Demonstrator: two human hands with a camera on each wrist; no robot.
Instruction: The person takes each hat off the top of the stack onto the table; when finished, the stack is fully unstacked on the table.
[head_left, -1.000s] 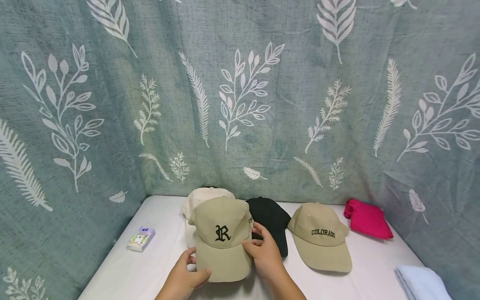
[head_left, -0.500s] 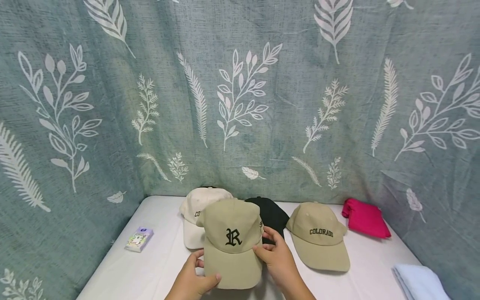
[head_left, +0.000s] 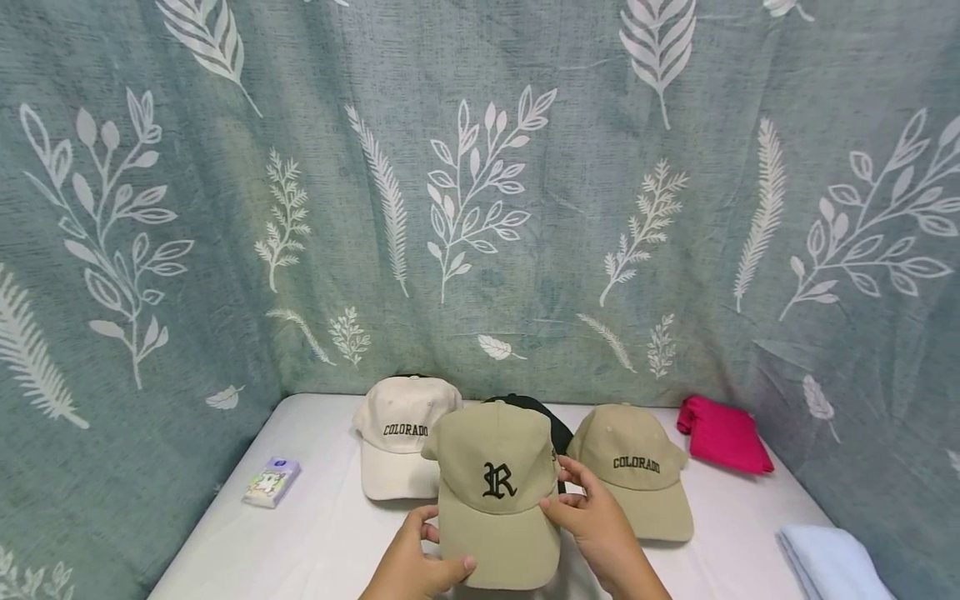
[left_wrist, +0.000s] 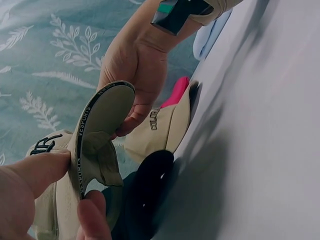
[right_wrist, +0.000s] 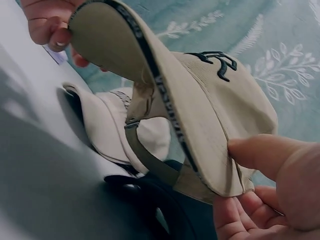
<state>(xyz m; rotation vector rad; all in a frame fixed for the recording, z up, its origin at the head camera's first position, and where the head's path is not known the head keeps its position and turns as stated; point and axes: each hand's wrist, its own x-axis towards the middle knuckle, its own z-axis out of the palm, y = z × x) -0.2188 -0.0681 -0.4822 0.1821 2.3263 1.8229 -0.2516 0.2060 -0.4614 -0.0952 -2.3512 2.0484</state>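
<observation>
Both hands hold a khaki baseball cap [head_left: 495, 437] with a black gothic "R", brim toward me. My left hand [head_left: 420, 558] pinches the brim's left edge, thumb on top and fingers beneath. On the other side my right hand [head_left: 596, 521] pinches the cap where brim meets crown. The right wrist view shows its underside and back strap [right_wrist: 155, 160], raised off the white surface. Behind it, a black cap [head_left: 557, 423] is mostly hidden. A cream "COLORADO" cap [head_left: 401, 475] sits to the left, a khaki "COLORADO" cap [head_left: 637, 442] to the right, partly covered by my right hand.
A small purple pack with a cartoon animal [head_left: 272, 483] lies on the white surface [head_left: 315, 517] at left. Folded red cloth [head_left: 726, 437] is at the back right, folded light blue cloth [head_left: 832, 567] at the front right. A leaf-patterned green curtain [head_left: 480, 208] surrounds the surface.
Both hands have carried the "R" cap to the right and slightly toward me, keeping their grip. The cream cap's lettering has come into view, while the right khaki cap is now partly covered.
</observation>
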